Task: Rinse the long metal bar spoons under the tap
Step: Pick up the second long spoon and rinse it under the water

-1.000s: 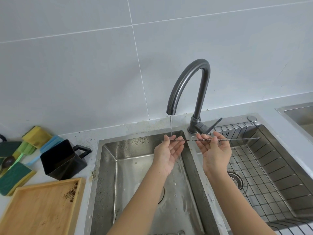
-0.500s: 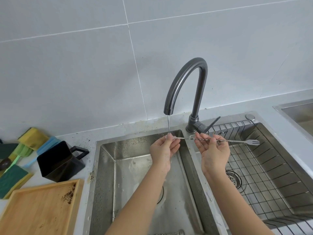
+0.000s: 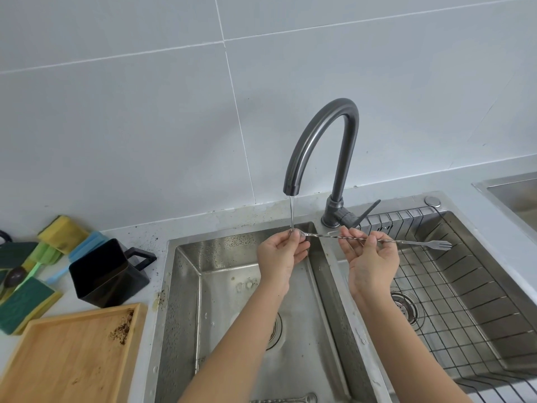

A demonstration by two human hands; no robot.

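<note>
1. No readable writing shows anywhere.
2. The left hand (image 3: 280,254) pinches the bowl end of the bar spoon (image 3: 374,240), fingers closed on it, right under the thin stream from the tap (image 3: 325,146).
3. The right hand (image 3: 373,261) holds the twisted shaft in loosely curled fingertips; the forked end sticks out over the wire rack (image 3: 453,286).
4. The spoon lies level across the sink (image 3: 186,286) divider.
5. A black jug (image 3: 107,274), sponges (image 3: 26,298) and a wooden tray (image 3: 69,356) sit to the left.

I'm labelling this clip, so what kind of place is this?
Most likely a kitchen or bar washing-up area: a double steel sink under a running tap, sponges on the counter, and a bar spoon held in the stream.
</note>
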